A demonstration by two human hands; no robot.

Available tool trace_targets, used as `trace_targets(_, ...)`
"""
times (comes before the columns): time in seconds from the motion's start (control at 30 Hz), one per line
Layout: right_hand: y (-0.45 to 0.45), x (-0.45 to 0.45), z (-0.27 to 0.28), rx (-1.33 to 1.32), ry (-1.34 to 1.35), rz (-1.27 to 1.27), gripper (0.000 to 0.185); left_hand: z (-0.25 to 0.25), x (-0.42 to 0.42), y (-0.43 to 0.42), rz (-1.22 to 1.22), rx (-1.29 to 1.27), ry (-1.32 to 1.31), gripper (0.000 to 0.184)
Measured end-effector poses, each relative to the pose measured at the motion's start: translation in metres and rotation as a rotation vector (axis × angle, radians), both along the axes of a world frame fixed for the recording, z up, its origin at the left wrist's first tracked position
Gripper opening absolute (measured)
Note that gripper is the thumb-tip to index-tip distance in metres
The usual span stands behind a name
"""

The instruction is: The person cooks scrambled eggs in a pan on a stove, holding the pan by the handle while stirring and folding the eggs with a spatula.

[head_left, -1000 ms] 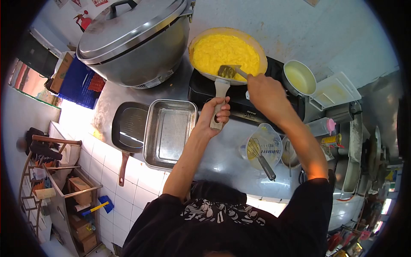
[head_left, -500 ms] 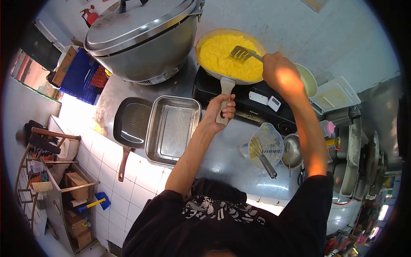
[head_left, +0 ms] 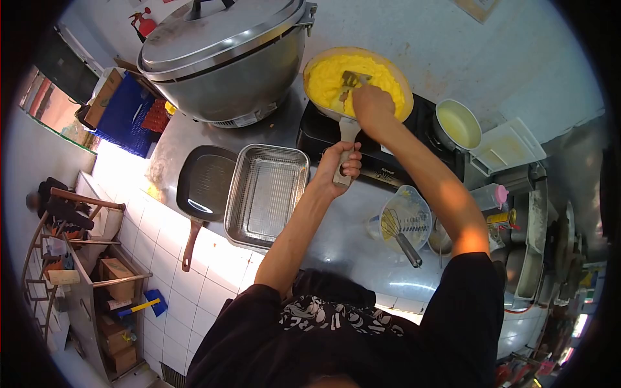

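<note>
A round pan [head_left: 407, 97] full of soft yellow egg-like food [head_left: 326, 74] stands on a black gas stove [head_left: 310, 132]. My left hand [head_left: 337, 169] is wrapped around the pan's pale handle [head_left: 350, 130]. Above the pan's near side, my right hand [head_left: 375, 111] is closed on a spatula [head_left: 354, 79], whose slotted head rests in the yellow food. The spatula's handle is mostly hidden by that hand.
A steel tray [head_left: 268, 194] and a dark square pan [head_left: 206, 181] lie left of my arms. A big lidded cooker [head_left: 233, 81] stands behind them. To the right are a measuring jug [head_left: 411, 210] with a whisk [head_left: 406, 247] and a small pot [head_left: 458, 124].
My right hand has swept the spatula across the food, first right, then back left and nearer the handle. My left hand keeps its hold. The whole view has shifted slightly.
</note>
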State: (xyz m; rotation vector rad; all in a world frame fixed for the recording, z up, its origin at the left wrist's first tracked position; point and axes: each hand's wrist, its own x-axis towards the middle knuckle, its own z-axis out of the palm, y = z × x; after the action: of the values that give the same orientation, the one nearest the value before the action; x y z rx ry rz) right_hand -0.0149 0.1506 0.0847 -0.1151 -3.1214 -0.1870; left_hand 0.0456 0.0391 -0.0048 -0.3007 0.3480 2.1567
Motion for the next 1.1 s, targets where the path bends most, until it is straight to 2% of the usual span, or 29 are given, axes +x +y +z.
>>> trace_targets(0.17,0.050,0.008,0.016,0.076,0.145,0.040,0.019,-0.001,0.000,0.000,0.003,0.002,0.007,0.011)
trace_targets(0.27,0.039,0.053,0.058,0.090,0.223,0.047,0.017,0.002,0.000,0.000,-0.011,-0.015,-0.023,0.011)
trace_targets(0.33,0.027,0.072,0.073,0.028,0.250,0.202,0.016,-0.001,0.000,0.000,-0.008,-0.001,-0.003,0.011)
trace_targets(0.37,0.022,0.073,0.075,0.022,0.251,0.194,0.016,-0.002,0.000,0.000,-0.015,-0.007,-0.001,0.011)
trace_targets(0.43,0.003,0.070,0.082,0.021,0.064,0.218,0.016,-0.001,0.000,0.000,-0.014,0.001,-0.006,0.011)
trace_targets(0.47,-0.012,0.063,0.093,0.054,-0.134,0.178,0.017,-0.001,-0.001,0.000,-0.014,0.001,-0.001,0.011)
trace_targets(0.67,-0.026,-0.024,0.057,-0.035,-0.142,0.127,0.022,0.001,0.000,0.000,-0.010,-0.029,0.001,0.011)
trace_targets(0.97,-0.043,-0.068,0.060,-0.047,-0.192,-0.104,0.028,0.001,0.001,0.000,0.003,-0.034,0.008,0.014)
trace_targets(1.1,-0.025,-0.073,0.057,-0.088,-0.136,-0.076,0.028,0.002,0.003,0.001,0.018,-0.020,0.000,0.015)
